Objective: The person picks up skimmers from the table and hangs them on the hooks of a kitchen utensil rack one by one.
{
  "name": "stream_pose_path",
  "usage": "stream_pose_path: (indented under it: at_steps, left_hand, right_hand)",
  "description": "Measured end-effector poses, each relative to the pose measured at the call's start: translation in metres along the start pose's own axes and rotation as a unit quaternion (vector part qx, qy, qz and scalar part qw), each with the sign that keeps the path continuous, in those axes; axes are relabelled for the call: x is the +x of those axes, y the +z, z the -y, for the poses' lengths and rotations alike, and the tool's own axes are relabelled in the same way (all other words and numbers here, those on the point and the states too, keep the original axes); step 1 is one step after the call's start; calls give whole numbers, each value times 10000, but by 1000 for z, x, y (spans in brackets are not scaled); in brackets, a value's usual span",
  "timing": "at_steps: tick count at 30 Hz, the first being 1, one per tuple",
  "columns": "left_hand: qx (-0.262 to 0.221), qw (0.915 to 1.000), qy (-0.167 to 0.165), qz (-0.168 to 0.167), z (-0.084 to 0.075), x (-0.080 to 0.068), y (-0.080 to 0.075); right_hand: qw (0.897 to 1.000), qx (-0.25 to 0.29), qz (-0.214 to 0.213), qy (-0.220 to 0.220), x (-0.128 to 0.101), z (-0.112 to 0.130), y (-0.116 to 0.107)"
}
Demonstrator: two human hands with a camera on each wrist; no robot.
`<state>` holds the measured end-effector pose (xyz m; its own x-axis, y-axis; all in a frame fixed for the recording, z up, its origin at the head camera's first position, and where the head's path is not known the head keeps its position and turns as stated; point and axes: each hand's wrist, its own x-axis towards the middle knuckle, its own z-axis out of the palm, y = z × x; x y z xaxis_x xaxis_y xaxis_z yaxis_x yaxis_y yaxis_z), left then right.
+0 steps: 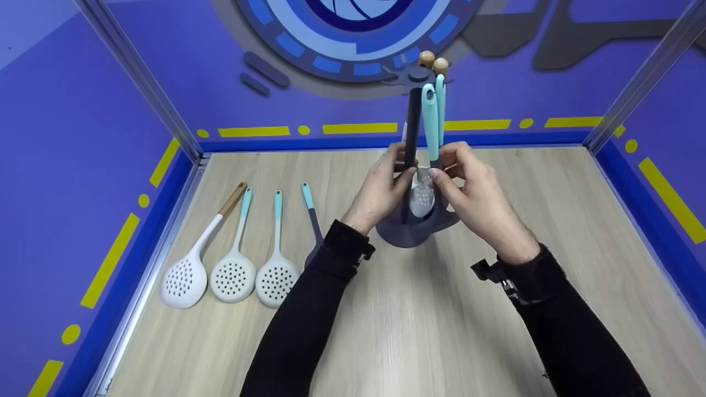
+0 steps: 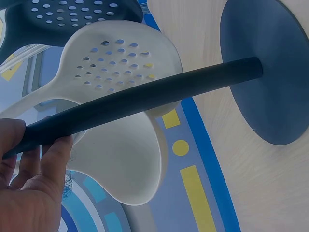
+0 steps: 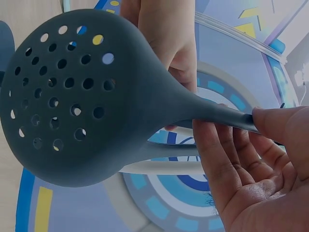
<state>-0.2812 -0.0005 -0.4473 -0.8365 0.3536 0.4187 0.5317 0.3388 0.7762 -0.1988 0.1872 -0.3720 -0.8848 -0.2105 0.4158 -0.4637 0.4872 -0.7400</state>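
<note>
In the head view, my left hand (image 1: 380,179) holds the black pole (image 1: 413,124) of a utensil stand, whose round base (image 1: 400,236) rests on the table. My right hand (image 1: 474,179) pinches the handle of a dark skimmer (image 3: 63,101), thumb on one side and fingers on the other. The skimmer's turquoise grip (image 1: 429,124) rises beside the hooked top (image 1: 413,77); whether its loop sits on a hook I cannot tell. A second turquoise handle (image 1: 440,105) stands right behind it. A white skimmer (image 2: 116,63) and a white ladle (image 2: 123,159) are behind the pole.
Left on the table lie a white skimmer with a wooden handle (image 1: 185,282), two pale skimmers with turquoise handles, one (image 1: 233,278) beside the other (image 1: 276,281), and a dark turquoise-handled utensil (image 1: 314,220), partly behind my left sleeve. A blue wall (image 1: 331,99) borders the table's back.
</note>
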Motion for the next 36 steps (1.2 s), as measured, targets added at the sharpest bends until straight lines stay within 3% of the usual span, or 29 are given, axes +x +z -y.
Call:
stream_pose_path:
  at_steps: [18,36]
  left_hand:
    - [-48,10000,-55,65,-4,-1,3]
    - [-107,9996,-102,242,-6,-1,-1]
  right_hand:
    - [9997,3,-46,250,-7,-5,-1]
    - [9992,252,-200,222,-9,-8,0]
